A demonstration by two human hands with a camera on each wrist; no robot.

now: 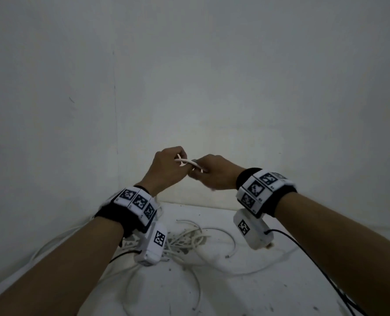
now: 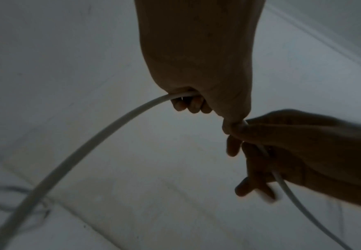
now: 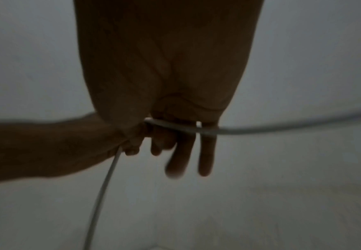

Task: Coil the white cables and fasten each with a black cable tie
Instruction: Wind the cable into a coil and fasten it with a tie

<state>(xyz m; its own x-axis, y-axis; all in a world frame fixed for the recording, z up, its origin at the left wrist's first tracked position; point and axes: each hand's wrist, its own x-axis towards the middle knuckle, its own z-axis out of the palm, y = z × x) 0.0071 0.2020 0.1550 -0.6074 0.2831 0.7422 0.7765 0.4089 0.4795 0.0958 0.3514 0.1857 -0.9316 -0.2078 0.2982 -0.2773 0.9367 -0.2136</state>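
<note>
Both hands are raised in front of the wall, close together, with one white cable (image 1: 190, 163) running between them. My left hand (image 1: 170, 165) grips it in curled fingers; in the left wrist view the cable (image 2: 94, 143) arcs down and left out of that fist (image 2: 188, 101). My right hand (image 1: 208, 173) pinches the same cable with thumb and forefinger, and in the right wrist view the cable (image 3: 250, 130) crosses its fingers (image 3: 181, 152) and trails off right. The middle and ring fingers hang straighter below. No black cable tie shows in any view.
A tangle of loose white cables (image 1: 189, 240) lies on the white, speckled tabletop (image 1: 257, 293) below the hands, with long loops spreading left and right. Black sensor leads (image 1: 314, 258) hang from the wrist units. A plain wall stands close behind.
</note>
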